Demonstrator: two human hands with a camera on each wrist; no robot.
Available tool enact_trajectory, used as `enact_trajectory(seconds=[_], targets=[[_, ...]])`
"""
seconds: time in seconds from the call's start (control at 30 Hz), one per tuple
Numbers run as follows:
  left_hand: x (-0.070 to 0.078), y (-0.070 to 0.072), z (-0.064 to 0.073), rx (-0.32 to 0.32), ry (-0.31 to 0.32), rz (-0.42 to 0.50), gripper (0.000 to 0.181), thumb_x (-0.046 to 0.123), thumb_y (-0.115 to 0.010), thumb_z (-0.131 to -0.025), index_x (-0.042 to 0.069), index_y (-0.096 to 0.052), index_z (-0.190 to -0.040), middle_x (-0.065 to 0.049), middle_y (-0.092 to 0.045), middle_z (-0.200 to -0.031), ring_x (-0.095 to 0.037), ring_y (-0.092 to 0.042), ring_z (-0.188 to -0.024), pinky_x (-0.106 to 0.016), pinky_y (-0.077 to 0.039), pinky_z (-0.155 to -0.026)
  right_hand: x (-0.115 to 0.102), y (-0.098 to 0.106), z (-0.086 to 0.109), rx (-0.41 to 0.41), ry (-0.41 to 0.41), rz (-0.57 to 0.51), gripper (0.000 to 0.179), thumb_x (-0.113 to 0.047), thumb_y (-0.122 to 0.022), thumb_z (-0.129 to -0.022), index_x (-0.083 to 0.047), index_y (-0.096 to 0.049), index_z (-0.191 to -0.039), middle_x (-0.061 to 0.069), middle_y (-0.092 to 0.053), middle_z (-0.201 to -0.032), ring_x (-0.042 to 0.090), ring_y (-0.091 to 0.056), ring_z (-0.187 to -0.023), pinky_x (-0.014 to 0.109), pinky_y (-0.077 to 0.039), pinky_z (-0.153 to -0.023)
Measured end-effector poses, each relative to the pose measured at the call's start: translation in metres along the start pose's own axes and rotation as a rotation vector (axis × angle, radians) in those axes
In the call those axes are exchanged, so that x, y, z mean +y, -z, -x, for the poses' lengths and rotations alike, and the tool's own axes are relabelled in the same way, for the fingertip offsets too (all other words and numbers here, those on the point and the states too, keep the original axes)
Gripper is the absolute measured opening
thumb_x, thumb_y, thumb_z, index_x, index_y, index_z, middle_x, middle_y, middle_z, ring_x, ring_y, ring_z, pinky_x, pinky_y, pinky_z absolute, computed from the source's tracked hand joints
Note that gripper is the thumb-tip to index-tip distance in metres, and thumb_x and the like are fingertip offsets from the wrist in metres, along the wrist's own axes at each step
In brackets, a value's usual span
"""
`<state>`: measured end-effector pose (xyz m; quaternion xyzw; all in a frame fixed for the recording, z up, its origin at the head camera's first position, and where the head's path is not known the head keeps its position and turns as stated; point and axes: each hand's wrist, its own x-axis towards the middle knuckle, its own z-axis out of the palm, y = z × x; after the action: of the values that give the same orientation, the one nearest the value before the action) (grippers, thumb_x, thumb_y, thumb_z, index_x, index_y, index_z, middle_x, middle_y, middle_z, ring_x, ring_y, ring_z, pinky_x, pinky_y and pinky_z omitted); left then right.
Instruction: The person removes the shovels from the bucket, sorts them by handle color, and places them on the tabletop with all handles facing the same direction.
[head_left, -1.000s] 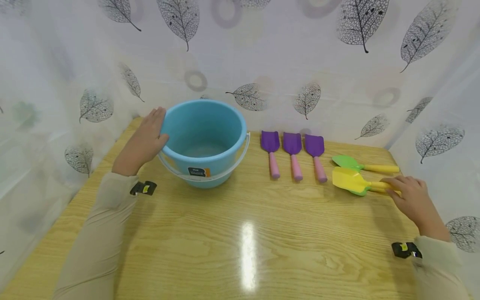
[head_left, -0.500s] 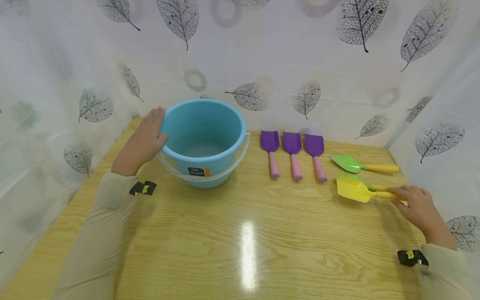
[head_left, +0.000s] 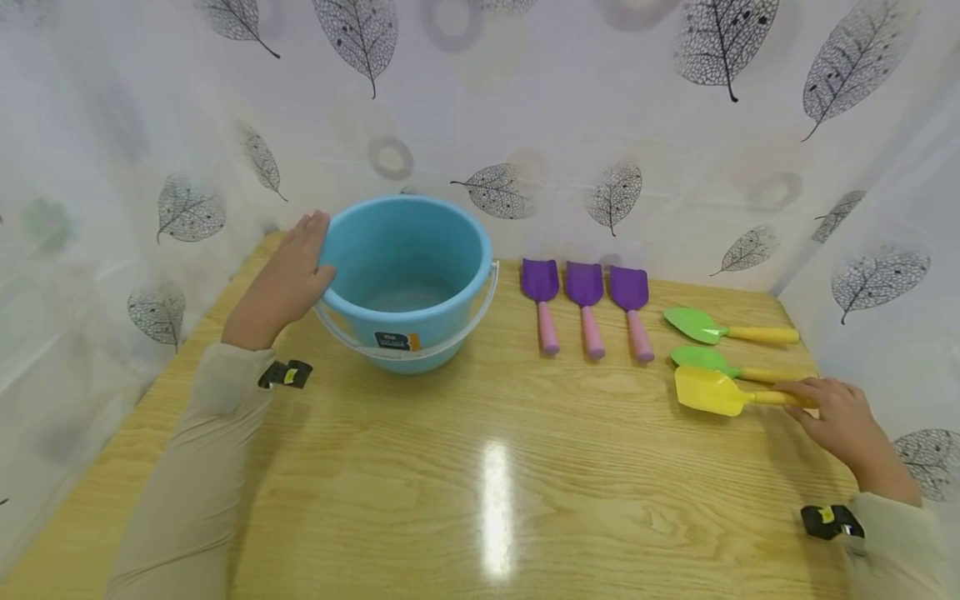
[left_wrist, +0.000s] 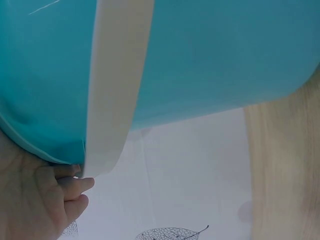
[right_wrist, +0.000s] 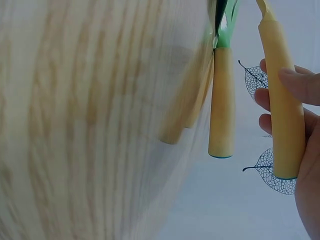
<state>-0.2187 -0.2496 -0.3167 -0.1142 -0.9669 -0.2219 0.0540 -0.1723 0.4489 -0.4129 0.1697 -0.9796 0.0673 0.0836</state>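
In the head view my left hand (head_left: 281, 279) grips the left rim of a light blue bucket (head_left: 401, 329), thumb over the edge. In the left wrist view its fingers (left_wrist: 75, 197) bend beneath the rim beside the white bucket handle (left_wrist: 117, 85). At the right my right hand (head_left: 840, 425) holds a yellow toy shovel (head_left: 708, 392) by its handle, thumb and fingers on opposite sides. The shovel's blade points left, close over the table. Just behind it lies a green trowel (head_left: 701, 359) with a yellow handle, and a second green trowel (head_left: 692, 325) lies farther back.
Three purple shovels (head_left: 585, 285) with pink handles lie in a row between the bucket and the green trowels. The wood-grain table (head_left: 390, 483) meets a white leaf-patterned curtain (head_left: 525, 108) at the back and sides.
My right hand has drawn the yellow shovel toward the front and slightly right, off the nearer green trowel, which now shows beside it. The left hand and bucket have stayed put.
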Motion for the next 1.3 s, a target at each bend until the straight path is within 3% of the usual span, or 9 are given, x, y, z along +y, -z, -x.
enact_trajectory(seconds=[0.43,0.83,1.3], targets=[[-0.001,0.0,-0.002,0.003,-0.002,0.002,0.067,0.017,-0.03,-0.094,-0.003,0.001,-0.149,-0.023,0.0,-0.157,-0.038,0.003,-0.146,-0.055,-0.005,-0.119,0.003,-0.001,0.009,-0.03,0.0,-0.002,0.023,-0.009,-0.064,-0.086,0.0,-0.063,-0.107,0.034,-0.059,-0.106,0.048,-0.048,-0.095,0.061,-0.028,-0.083],[-0.002,0.0,-0.004,0.005,-0.002,-0.002,0.067,0.016,-0.032,-0.094,-0.005,-0.002,-0.149,-0.025,-0.003,-0.157,-0.038,0.001,-0.146,-0.056,-0.006,-0.118,0.007,-0.004,0.017,-0.076,-0.006,0.036,0.024,-0.002,-0.068,-0.079,0.0,-0.066,-0.103,0.033,-0.062,-0.104,0.048,-0.053,-0.091,0.061,-0.032,-0.078],[-0.003,0.001,-0.003,0.005,0.0,0.006,0.066,0.017,-0.031,-0.094,-0.004,-0.001,-0.149,-0.023,-0.001,-0.157,-0.038,0.002,-0.146,-0.056,-0.005,-0.118,0.013,-0.006,0.018,-0.116,-0.016,0.057,0.023,-0.008,-0.069,-0.08,0.002,-0.068,-0.1,0.03,-0.065,-0.098,0.049,-0.056,-0.091,0.06,-0.038,-0.075]])
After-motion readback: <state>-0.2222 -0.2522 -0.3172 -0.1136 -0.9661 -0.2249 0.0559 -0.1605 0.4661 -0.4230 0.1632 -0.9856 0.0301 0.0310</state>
